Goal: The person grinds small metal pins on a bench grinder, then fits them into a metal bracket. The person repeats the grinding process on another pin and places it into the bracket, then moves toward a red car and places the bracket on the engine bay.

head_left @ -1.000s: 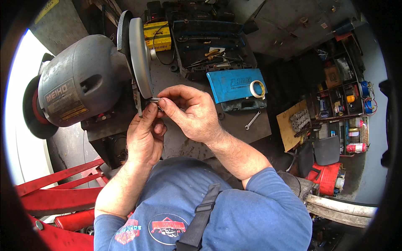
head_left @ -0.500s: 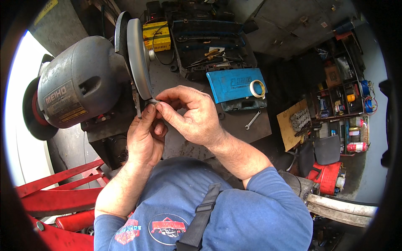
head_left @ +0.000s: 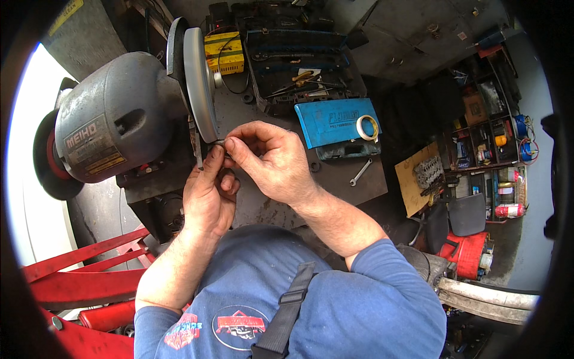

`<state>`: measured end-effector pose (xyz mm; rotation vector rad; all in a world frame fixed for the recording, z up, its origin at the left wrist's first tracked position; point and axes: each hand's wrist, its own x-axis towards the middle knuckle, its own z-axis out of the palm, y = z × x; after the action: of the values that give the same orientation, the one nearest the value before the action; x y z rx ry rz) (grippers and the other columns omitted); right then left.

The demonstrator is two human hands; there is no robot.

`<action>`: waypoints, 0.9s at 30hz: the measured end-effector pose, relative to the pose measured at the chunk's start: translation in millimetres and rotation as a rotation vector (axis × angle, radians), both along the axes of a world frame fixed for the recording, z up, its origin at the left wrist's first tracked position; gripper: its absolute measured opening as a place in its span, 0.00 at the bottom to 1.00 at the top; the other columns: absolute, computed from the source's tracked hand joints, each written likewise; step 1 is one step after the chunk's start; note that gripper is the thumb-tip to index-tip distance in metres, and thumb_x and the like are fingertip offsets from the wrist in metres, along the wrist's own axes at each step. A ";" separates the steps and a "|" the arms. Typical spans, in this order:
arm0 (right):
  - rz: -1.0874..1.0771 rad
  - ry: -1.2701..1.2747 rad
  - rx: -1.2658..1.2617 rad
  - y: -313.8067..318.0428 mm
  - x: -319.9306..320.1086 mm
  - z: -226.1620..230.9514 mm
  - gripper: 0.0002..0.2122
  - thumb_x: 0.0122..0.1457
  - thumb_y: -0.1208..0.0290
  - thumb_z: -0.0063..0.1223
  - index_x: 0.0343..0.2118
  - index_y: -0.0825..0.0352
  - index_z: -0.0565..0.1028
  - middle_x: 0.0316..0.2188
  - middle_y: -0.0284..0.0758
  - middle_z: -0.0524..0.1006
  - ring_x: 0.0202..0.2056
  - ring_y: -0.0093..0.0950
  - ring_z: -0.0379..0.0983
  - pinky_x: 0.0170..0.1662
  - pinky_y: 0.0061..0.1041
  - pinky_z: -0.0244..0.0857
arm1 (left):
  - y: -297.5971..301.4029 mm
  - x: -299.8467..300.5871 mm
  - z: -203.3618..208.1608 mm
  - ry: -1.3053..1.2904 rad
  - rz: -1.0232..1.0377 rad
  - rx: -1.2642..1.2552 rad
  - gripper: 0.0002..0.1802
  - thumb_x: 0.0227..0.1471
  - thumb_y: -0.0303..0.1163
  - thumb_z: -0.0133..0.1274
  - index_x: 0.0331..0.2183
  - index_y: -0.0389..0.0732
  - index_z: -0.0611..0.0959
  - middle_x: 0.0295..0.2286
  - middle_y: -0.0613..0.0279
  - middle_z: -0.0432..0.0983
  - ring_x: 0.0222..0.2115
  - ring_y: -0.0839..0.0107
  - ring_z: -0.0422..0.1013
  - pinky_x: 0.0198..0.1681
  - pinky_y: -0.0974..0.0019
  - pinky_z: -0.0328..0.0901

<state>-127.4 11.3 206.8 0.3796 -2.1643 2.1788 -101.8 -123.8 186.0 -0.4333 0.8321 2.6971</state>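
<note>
A bench grinder (head_left: 128, 90) stands at the left, its pale grinding wheel (head_left: 200, 84) facing my hands. At the wheel's lower edge, a small, thin metal piece (head_left: 220, 142) sits pinched in my fingertips; its exact kind is too small to tell. My right hand (head_left: 275, 164) grips it from the right between thumb and curled fingers. From below, my left hand (head_left: 208, 194) has its thumb and fingers closed at the piece's near side, beside the grinder's tool rest (head_left: 196, 143). My fingers hide most of the piece, and whether it touches the wheel is unclear.
Behind the wheel is a yellow box (head_left: 226, 54) with a cable. An open tool case (head_left: 269, 90), a blue case (head_left: 332, 119) bearing a tape roll (head_left: 367, 127), and a wrench (head_left: 361, 172) lie rightward on the bench. Red metal framework (head_left: 89, 287) stands at lower left.
My right thumb and fingers have shifted slightly and cover more of the metal piece, which shows at a different angle. My left hand stays almost in place.
</note>
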 end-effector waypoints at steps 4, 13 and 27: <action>0.010 -0.019 0.056 1.6 -0.8 -2.4 0.09 0.60 0.71 0.56 0.36 0.73 0.76 0.28 0.34 0.79 0.30 0.17 0.76 0.33 0.15 0.73 | 1.1 -0.3 -1.1 0.005 -0.016 -0.095 0.12 0.56 0.42 0.55 0.40 0.48 0.77 0.27 0.77 0.68 0.20 0.87 0.57 0.25 0.80 0.52; 0.056 -0.313 -0.314 11.3 3.9 -2.5 0.11 0.63 0.66 0.52 0.33 0.71 0.76 0.25 0.33 0.78 0.26 0.17 0.74 0.28 0.16 0.69 | 2.6 5.7 8.2 0.083 -0.027 -0.098 0.11 0.56 0.33 0.56 0.40 0.38 0.79 0.30 0.66 0.76 0.21 0.84 0.63 0.25 0.81 0.57; 0.465 -0.628 -0.833 25.6 60.4 18.4 0.11 0.64 0.67 0.48 0.39 0.71 0.75 0.27 0.34 0.76 0.25 0.21 0.72 0.31 0.19 0.69 | 0.3 47.2 42.4 0.733 0.011 -0.726 0.16 0.47 0.22 0.62 0.40 0.34 0.78 0.28 0.68 0.66 0.28 0.83 0.65 0.30 0.81 0.63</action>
<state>-66.9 37.0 225.2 0.1509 -1.1382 3.5590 -54.6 -123.5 228.4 0.4685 2.0065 2.4616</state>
